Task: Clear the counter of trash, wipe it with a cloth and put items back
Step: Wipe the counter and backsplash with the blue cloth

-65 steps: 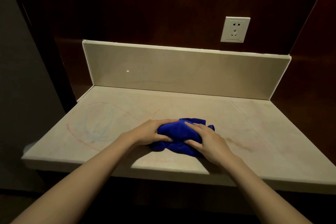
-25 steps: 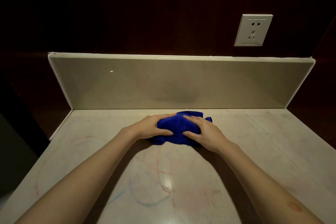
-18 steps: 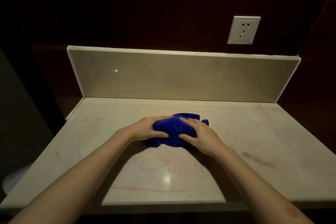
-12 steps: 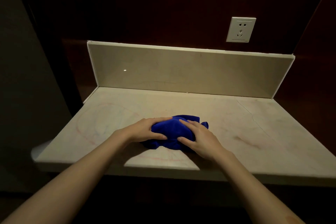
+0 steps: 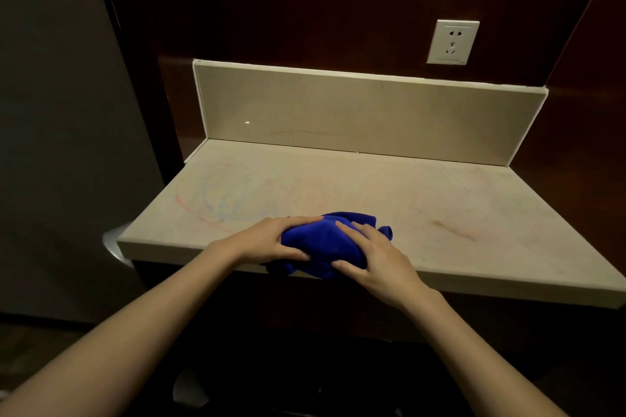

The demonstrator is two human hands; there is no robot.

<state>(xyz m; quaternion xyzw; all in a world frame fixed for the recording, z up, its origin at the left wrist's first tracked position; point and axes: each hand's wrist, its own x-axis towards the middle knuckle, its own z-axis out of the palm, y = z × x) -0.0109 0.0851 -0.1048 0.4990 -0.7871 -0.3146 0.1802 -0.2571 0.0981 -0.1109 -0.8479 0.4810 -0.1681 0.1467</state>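
At lower centre of the frame, we are clamping the bunched blue cloth (image 5: 323, 240) between left hand (image 5: 267, 242) and right hand (image 5: 369, 256), overhanging the counter (image 5: 372, 189) front edge. Its long axis is running left-right, with both hands equally near.

There are 2 hands, a left hand (image 5: 271, 240) and a right hand (image 5: 371, 259), 1 blue cloth (image 5: 325, 242), 1 counter (image 5: 389, 200), 1 backsplash (image 5: 355, 115) and 1 wall socket (image 5: 452, 42).

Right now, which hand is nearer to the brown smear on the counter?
Right. The right hand rests on the blue cloth, just left of the brown smear. The left hand holds the cloth's far side, farther from it.
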